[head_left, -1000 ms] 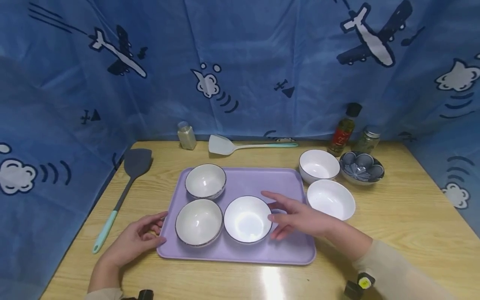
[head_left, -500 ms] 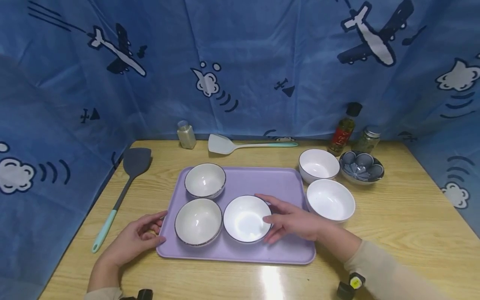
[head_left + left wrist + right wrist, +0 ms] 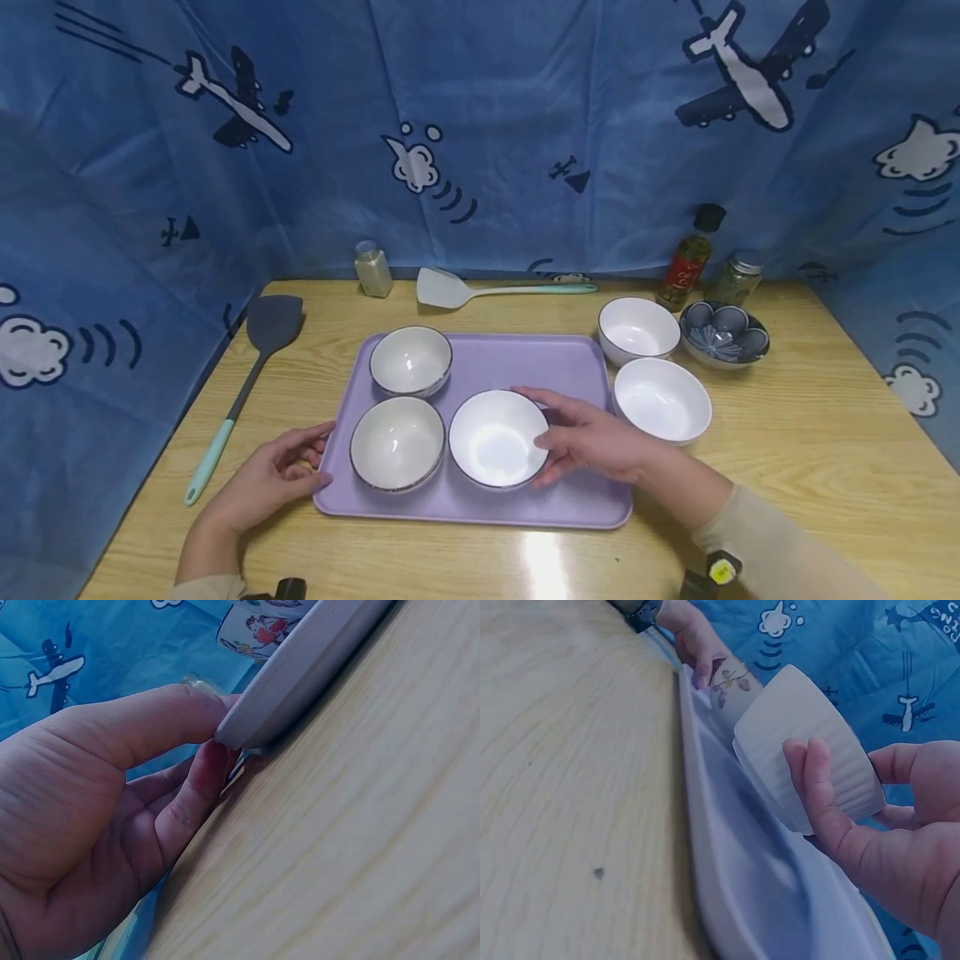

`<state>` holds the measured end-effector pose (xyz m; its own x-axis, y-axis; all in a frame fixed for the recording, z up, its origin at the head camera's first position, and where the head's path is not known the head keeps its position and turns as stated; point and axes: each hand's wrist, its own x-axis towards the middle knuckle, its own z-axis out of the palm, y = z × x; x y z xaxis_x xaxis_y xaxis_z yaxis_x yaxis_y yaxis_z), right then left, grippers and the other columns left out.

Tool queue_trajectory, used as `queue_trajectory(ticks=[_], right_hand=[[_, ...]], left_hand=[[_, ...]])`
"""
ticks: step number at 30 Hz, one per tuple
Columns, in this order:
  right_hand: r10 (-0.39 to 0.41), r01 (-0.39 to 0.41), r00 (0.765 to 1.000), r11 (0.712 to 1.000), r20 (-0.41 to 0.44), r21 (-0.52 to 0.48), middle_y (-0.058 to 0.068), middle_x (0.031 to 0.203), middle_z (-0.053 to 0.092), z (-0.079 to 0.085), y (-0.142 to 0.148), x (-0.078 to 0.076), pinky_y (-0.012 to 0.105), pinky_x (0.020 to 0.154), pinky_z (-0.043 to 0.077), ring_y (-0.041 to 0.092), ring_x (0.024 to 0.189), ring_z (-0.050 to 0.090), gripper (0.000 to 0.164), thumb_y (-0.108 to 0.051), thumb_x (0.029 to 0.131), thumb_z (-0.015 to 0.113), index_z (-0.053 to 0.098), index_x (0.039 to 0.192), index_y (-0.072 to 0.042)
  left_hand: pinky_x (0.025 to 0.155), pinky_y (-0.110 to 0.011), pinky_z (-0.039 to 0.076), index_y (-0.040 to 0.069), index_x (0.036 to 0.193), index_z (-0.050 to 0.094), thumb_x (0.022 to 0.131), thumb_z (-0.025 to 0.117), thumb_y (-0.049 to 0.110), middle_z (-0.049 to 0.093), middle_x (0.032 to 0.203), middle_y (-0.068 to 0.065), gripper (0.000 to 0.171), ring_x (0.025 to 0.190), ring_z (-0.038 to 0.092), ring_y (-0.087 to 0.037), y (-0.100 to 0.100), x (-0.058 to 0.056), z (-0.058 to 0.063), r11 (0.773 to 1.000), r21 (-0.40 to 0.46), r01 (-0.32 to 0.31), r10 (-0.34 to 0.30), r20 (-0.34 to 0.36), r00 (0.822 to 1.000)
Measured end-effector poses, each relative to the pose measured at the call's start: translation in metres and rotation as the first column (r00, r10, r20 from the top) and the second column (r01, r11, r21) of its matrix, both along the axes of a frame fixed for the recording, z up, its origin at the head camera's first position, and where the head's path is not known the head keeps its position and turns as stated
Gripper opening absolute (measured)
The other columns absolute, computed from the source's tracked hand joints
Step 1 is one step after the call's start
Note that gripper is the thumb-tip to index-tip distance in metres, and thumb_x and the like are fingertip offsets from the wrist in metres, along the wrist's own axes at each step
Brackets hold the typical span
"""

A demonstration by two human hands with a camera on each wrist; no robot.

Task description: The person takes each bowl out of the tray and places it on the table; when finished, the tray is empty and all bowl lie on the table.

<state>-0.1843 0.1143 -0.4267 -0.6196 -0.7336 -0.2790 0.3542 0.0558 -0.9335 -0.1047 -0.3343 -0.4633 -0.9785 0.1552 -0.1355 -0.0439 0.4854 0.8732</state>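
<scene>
My right hand grips the right side of a white ribbed bowl with a dark rim, thumb at the rim and fingers along the outer wall. In the right wrist view the ribbed wall shows; whether the base touches the purple tray I cannot tell. My left hand pinches the tray's left edge, the thumb above and a finger below, as the left wrist view shows. Two cream bowls with patterned outsides stand on the tray's left half, a front bowl and a back bowl.
Right of the tray are a white bowl, a dark-rimmed white bowl and a dark patterned bowl. Behind them stand a bottle and a jar. A dark turner, white turner and shaker lie around.
My right hand has moved left onto the bowl and its fingers have closed on it. The bowl has shifted slightly to the right. My left hand stays at the tray's edge.
</scene>
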Motion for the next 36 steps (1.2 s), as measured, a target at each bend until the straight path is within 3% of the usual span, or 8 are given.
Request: queue_trajectory(ticks=[18, 29, 36], right_hand=[[-0.058, 0.063, 0.989, 0.998, -0.136, 0.033, 0.029, 0.151, 0.028, 0.049, 0.056, 0.004, 0.051, 0.082, 0.057, 0.036, 0.086, 0.073, 0.073, -0.001, 0.096, 0.056, 0.020, 0.159, -0.013], [-0.020, 0.020, 0.977, 1.000, -0.213, -0.003, 0.008, 0.140, 0.049, 0.065, 0.114, -0.005, 0.056, 0.082, 0.054, 0.037, 0.096, 0.072, 0.068, 0.002, 0.100, 0.050, 0.023, 0.159, -0.017], [-0.076, 0.075, 0.970, 0.997, -0.233, -0.011, 0.004, 0.143, 0.042, 0.067, 0.152, -0.008, 0.053, 0.083, 0.056, 0.038, 0.097, 0.070, 0.065, 0.002, 0.102, 0.044, 0.021, 0.159, -0.019]], left_hand=[[0.078, -0.021, 0.051, 0.008, 0.146, 0.050, 0.085, 0.080, 0.019, 0.058, 0.117, -0.016, 0.069, 0.096, 0.058, -0.010, 0.000, 0.001, 0.001, 1.000, 0.007, -0.013, 0.013, 0.002, 1.000], [0.078, -0.021, 0.051, 0.007, 0.145, 0.051, 0.084, 0.080, 0.019, 0.058, 0.117, -0.016, 0.069, 0.095, 0.058, -0.010, 0.003, -0.001, -0.001, 1.000, -0.003, -0.015, 0.015, 0.001, 1.000], [0.078, -0.021, 0.051, 0.007, 0.146, 0.050, 0.084, 0.081, 0.019, 0.059, 0.115, -0.016, 0.069, 0.094, 0.058, -0.009, 0.003, -0.002, 0.000, 1.000, -0.006, -0.011, 0.011, -0.011, 1.000]])
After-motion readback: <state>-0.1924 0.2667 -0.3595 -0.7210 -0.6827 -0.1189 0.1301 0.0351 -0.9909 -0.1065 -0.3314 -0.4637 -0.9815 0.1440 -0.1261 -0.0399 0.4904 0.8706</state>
